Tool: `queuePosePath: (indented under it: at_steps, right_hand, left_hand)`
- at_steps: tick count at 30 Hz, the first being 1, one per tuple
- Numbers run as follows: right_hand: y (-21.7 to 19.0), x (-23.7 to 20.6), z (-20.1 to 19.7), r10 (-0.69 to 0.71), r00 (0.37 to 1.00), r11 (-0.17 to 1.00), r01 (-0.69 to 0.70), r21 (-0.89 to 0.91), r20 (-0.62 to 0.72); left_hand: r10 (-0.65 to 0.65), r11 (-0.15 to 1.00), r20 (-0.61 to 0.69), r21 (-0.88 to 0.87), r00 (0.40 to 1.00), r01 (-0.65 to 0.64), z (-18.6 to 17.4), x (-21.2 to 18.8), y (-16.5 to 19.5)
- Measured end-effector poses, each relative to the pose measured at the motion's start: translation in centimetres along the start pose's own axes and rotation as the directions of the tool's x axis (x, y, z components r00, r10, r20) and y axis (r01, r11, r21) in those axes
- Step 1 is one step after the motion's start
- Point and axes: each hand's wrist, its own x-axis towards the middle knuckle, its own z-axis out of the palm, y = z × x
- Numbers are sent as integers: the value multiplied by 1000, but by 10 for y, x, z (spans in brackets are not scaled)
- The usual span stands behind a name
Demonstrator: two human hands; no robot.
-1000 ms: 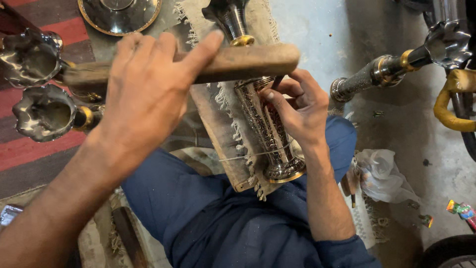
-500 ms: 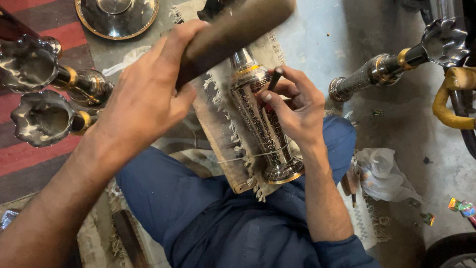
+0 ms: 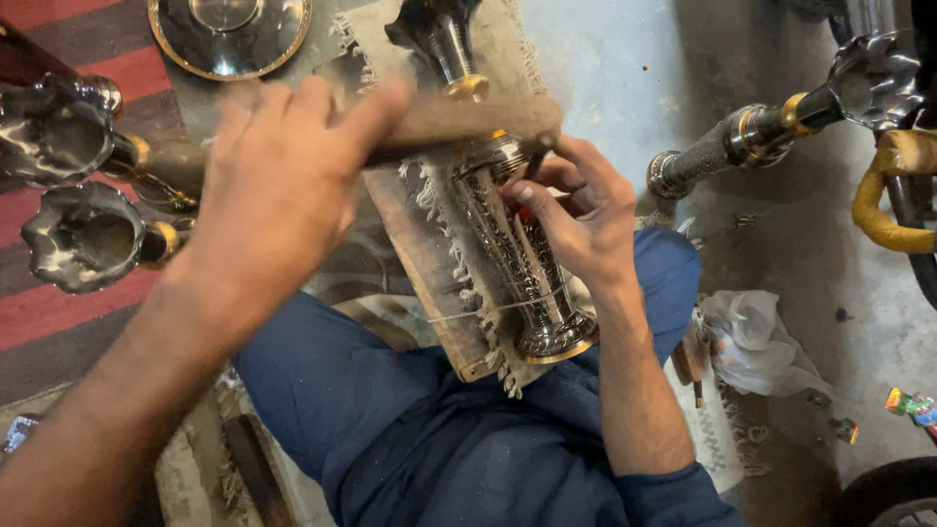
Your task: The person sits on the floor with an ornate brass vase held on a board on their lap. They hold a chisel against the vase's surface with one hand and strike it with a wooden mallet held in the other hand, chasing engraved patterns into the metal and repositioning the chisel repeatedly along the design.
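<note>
An engraved silver metal vase [image 3: 512, 278] with a gold-rimmed base lies on a cloth-covered wooden board [image 3: 425, 259] across my lap. My right hand [image 3: 581, 220] rests on the vase's upper part and pinches a small dark punch [image 3: 535, 161] against it. My left hand [image 3: 283, 185] grips a thick wooden mallet [image 3: 468, 117], which is blurred by motion. The mallet lies level just above the punch's top. My fingers hide the punch's tip.
Two flower-mouthed metal vases [image 3: 83, 234] lie at the left on a red striped mat. A round metal plate [image 3: 229, 29] and a dark vase [image 3: 439, 39] are at the top. Another vase [image 3: 771, 132], a yellow wrapped bar [image 3: 878, 210] and a plastic bag [image 3: 756, 342] are at the right.
Half a second ago the mallet was lifted and tilted up; now it has swung down level over the punch. My right hand has stayed on the vase.
</note>
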Motion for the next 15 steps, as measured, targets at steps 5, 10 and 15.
queuePosePath:
  at_steps: [5, 10, 15]
  right_hand:
    - [1, 1, -1, -51, 999, 998, 51, 29, 15]
    - [3, 1, 0, -74, 997, 996, 74, 42, 17]
    - [3, 1, -2, -82, 996, 996, 81, 26, 39]
  left_hand:
    - [-51, 957, -57, -288, 997, 33, 0, -1, -4]
    - [-48, 970, -20, -240, 999, 42, -3, 3, -3]
    - [-12, 1000, -6, 27, 1000, 12, -6, 4, 0]
